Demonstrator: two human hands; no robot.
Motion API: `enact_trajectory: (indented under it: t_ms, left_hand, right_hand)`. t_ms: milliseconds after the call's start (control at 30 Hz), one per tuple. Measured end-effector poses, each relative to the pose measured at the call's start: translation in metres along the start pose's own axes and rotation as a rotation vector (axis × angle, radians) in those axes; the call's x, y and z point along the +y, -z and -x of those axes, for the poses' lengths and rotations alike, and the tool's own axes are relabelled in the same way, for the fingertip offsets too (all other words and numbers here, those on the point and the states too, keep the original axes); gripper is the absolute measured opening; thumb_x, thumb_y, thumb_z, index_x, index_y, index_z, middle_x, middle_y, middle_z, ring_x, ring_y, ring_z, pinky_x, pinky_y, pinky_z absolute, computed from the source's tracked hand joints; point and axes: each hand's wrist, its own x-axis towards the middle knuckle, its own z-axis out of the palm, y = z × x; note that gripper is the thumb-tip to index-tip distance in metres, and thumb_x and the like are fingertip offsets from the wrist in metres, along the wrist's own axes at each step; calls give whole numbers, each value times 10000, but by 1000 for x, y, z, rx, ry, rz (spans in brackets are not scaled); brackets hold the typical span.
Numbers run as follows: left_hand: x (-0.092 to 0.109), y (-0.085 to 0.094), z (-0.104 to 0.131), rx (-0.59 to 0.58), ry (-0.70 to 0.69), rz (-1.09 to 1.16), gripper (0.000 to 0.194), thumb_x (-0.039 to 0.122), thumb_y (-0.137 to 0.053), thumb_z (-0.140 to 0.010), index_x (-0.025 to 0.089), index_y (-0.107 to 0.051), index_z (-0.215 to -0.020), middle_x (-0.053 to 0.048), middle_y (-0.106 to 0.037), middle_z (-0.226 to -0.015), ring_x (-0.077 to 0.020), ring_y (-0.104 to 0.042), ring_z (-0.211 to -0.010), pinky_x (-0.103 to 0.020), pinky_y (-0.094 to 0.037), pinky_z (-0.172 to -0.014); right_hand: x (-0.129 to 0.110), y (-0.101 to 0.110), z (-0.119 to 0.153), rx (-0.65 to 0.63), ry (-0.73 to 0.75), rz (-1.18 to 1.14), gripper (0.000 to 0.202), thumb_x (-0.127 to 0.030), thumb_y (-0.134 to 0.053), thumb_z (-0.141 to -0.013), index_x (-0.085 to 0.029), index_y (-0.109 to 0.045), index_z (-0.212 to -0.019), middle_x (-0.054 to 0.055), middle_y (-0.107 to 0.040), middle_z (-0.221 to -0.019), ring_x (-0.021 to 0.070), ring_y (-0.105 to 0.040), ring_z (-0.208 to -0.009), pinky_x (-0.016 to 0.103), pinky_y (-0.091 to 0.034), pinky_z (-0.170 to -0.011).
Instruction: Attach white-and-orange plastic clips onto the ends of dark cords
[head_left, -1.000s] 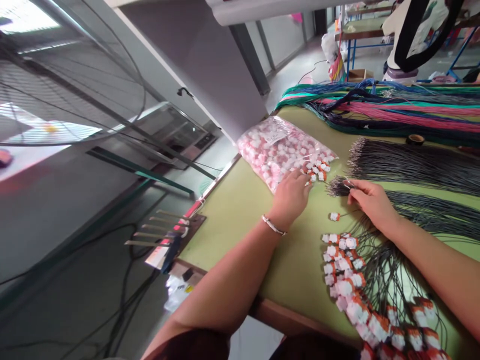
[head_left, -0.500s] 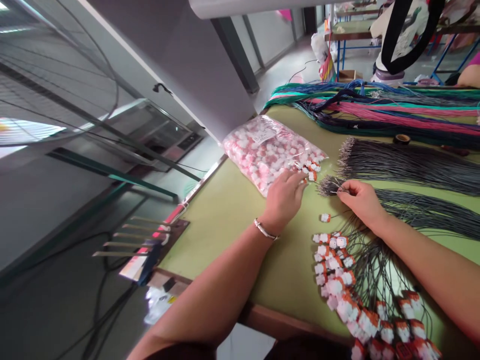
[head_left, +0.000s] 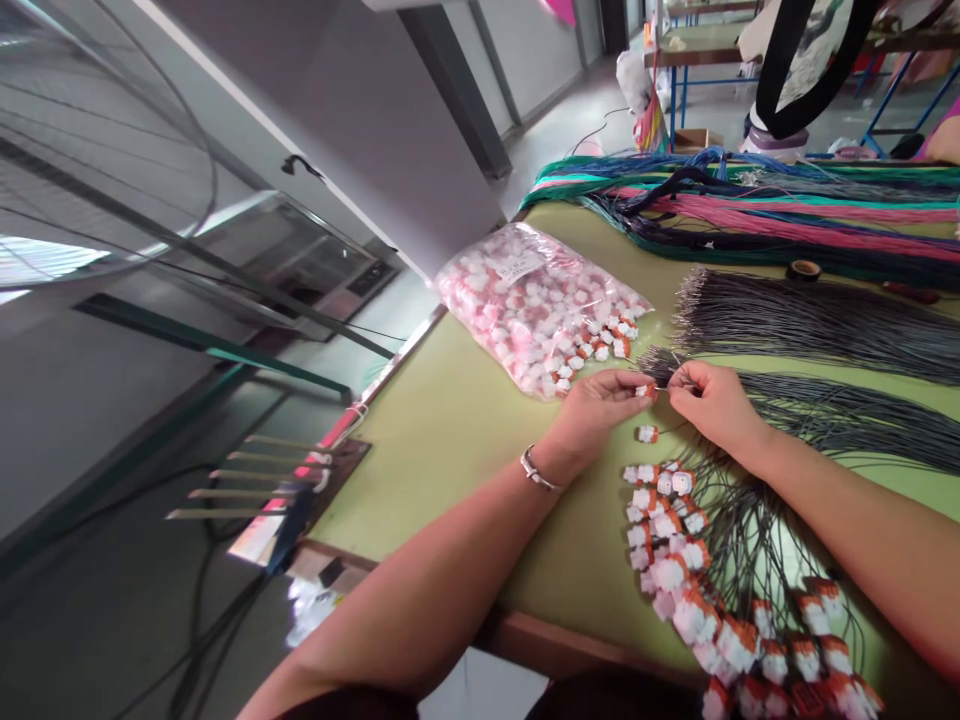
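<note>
While my left hand (head_left: 592,405) pinches a small red-and-white connector (head_left: 645,391) at its fingertips, my right hand (head_left: 709,400) fingers are narrowed on a thin dark wire (head_left: 670,384), tip just right of the connector, nearly touching. Wire's long axis runs left-right, toward the connector. Both hands sit over the green table (head_left: 465,430); bag of connectors (head_left: 529,305) just beyond, finished pieces (head_left: 675,545) nearer me.

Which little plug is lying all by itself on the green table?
Start at the big clear bag of plugs at the back of the green table. Come toward the two hands, the left hand and right hand. Just below them lies one red-and-white plug, apart from the crowded row of wired plugs nearer the person.
</note>
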Motion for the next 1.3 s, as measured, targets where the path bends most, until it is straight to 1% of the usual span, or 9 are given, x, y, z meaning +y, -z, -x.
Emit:
enact_trajectory:
  t_ms: [167, 233, 300, 433, 533, 700, 767, 967, 1300]
  left_hand:
    - [-3, 4, 0, -9, -40, -38, 239, 239, -813, -634, 157, -732, -842, -41, -732, -830, -127, -657, -736, -276, -537, -760]
    - [-2, 6, -1, -31, -105, -126, 224, 236, -800, -650, 160, -731, -850, -49, -732, -839, -136, -661, -737, -282, -546, -745]
    - [0, 7, 0, -53, -263, -300, 177, 214, -777, -674, 168, -735, -840, -58, -730, -853, -151, -666, -763, -290, -553, -744]
    - [5, 6, 0, -96, -697, -705, 98, 161, -693, -757, 196, -745, -833, -68, -735, -874, -170, -676, -851, -312, -554, -808]
    - [6, 3, -1, -110, -815, -788, 121, 154, -662, -789, 206, -744, -861, -65, -743, -874, -163, -684, -840, -304, -566, -789]
    - [4, 0, -3, -134, -717, -681, 97, 177, -721, -742, 209, -745, -829, -51, -736, -805, -154, -678, -754, -277, -568, -711]
    - [2, 0, -4, -115, -669, -637, 96, 181, -729, -732, 208, -746, -822, -52, -730, -804, -151, -674, -747, -272, -565, -702]
    - [-3, 3, -4, -67, -537, -492, 39, 217, -740, -720, 189, -720, -739, -69, -731, -847, -163, -677, -824, -286, -570, -762]
    - [-3, -1, -3, -95, -526, -488, 44, 220, -746, -708, 192, -718, -727, -68, -726, -832, -166, -675, -799, -296, -567, -752]
  right_hand:
    - [2, 0, 0, -17, -8, 37, 111, -279, -488, -632, -186, -509, -575, -33, -456, -513, 99, -368, -509, 241, -293, -501]
    - [3, 0, 0, -28, -6, 75, 108, -280, -487, -631, -190, -491, -572, -39, -439, -510, 99, -362, -514, 243, -289, -509]
    - [3, 0, 0, -57, -10, 91, 104, -277, -484, -622, -193, -471, -563, -43, -422, -506, 97, -355, -518, 244, -278, -513]
    - [1, 3, -2, -151, -56, 15, 129, -299, -466, -617, -190, -473, -549, -45, -402, -507, 92, -331, -518, 243, -258, -505]
    - [0, 6, -4, -212, -91, -73, 180, -347, -482, -633, -180, -510, -572, -45, -411, -520, 87, -323, -515, 237, -252, -492]
    - [1, 10, -6, -271, -71, -105, 165, -330, -507, -620, -172, -535, -581, -56, -414, -509, 73, -318, -497, 224, -246, -475]
    - [0, 10, -6, -252, -58, -95, 158, -325, -525, -617, -171, -546, -589, -59, -417, -496, 71, -325, -485, 222, -251, -469]
    - [0, 8, -4, -177, -136, -59, 95, -276, -542, -591, -184, -536, -615, -45, -473, -482, 89, -387, -452, 228, -289, -453]
    - [0, 6, -4, -141, -71, 39, 119, -299, -514, -572, -181, -511, -569, -42, -447, -516, 84, -349, -502, 227, -272, -472]
